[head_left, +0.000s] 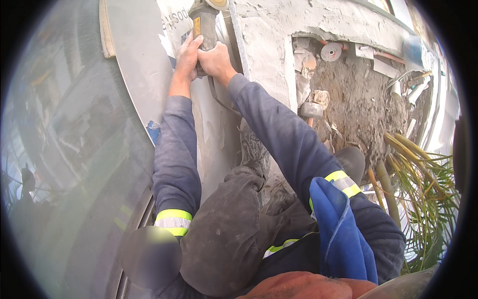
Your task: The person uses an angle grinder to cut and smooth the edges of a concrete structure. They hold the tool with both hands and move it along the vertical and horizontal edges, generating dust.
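Both of my arms reach forward to an angle grinder (203, 25) at the top of the view. My left hand (186, 59) is closed along the left side of its body. My right hand (217, 61) wraps round the rear of the body from the right. A round pale part (217, 3) shows at the tool's far end, cut off by the picture's edge. From the rear hangs a power cord (219, 99), running down past my right wrist. Close beside the tool on the right is the edge of a grey cement ledge (239, 37).
Pale sheeting (209, 124) lies beneath my forearms, beside a glass pane (64, 164) at left. The ledge borders a soil bed (356, 99) holding rubble, a loose round disc (331, 52) and a pale blue container (416, 52). A palm plant (423, 199) grows at right.
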A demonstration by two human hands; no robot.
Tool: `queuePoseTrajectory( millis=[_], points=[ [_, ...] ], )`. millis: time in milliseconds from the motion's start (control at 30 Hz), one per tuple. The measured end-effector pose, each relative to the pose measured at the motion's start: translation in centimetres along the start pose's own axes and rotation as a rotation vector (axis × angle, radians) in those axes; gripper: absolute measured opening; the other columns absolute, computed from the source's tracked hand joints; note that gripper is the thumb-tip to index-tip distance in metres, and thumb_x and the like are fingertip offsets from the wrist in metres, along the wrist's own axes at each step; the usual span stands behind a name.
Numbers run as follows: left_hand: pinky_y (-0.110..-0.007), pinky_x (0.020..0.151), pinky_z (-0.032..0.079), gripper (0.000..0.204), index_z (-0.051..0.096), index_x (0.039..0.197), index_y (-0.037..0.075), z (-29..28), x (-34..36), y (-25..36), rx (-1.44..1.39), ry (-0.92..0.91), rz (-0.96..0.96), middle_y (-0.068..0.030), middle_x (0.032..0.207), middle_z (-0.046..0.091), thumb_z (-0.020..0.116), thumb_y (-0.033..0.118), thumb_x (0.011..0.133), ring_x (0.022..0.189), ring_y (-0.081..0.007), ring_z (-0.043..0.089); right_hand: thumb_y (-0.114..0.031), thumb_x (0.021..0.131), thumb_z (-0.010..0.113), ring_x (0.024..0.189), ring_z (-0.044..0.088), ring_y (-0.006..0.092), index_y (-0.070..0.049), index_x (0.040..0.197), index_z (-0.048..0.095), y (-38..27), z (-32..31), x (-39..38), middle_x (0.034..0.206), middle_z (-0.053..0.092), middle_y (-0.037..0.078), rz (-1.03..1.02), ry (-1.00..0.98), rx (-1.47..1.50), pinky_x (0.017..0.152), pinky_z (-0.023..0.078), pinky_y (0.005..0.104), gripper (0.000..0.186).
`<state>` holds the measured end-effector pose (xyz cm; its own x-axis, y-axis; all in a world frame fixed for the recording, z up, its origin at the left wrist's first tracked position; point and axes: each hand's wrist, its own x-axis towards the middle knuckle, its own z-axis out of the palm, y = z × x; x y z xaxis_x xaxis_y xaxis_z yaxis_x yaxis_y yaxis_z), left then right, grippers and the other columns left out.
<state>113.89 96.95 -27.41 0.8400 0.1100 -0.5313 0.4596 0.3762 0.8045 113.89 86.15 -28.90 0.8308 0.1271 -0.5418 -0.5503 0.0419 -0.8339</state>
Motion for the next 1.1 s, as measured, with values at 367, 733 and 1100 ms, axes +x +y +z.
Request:
queuePoseTrajectory(
  millis=[367, 733, 1100],
  points=[
    [-0.030, 0.092, 0.052, 0.055, 0.047, 0.154, 0.002, -0.3, 0.6, -0.2, -0.007, -0.004, 0.003, -0.0084, 0.129, 0.064, 0.060, 0.018, 0.103, 0.108, -0.0155, 0.063, -0.028, 0.078, 0.080, 0.085, 0.075, 0.0292, 0.014, 0.099, 0.064, 0.3, 0.2, 0.6, 0.092, 0.074, 0.025, 0.010, 0.006, 0.007, 0.073, 0.059, 0.0395, 0.049],
    [-0.030, 0.094, 0.053, 0.060, 0.042, 0.158, 0.002, -0.6, -0.3, -0.9, -0.010, -0.003, 0.012, -0.0098, 0.133, 0.063, 0.059, 0.017, 0.102, 0.110, -0.0161, 0.064, -0.035, 0.077, 0.082, 0.096, 0.074, 0.0357, 0.014, 0.107, 0.061, 1.3, 0.4, -0.2, 0.102, 0.072, 0.030, 0.076, 0.004, -0.002, 0.082, 0.059, 0.0416, 0.062],
    [-0.031, 0.095, 0.053, 0.063, 0.035, 0.161, 0.001, -0.1, -2.5, -1.2, -0.005, 0.008, -0.006, -0.0111, 0.137, 0.061, 0.057, 0.016, 0.103, 0.112, -0.0163, 0.064, -0.037, 0.078, 0.081, 0.101, 0.073, 0.0386, 0.013, 0.105, 0.061, 2.0, 0.1, -1.8, 0.104, 0.072, 0.031, 0.052, 0.027, -0.029, 0.088, 0.057, 0.0424, 0.060]
  ],
)
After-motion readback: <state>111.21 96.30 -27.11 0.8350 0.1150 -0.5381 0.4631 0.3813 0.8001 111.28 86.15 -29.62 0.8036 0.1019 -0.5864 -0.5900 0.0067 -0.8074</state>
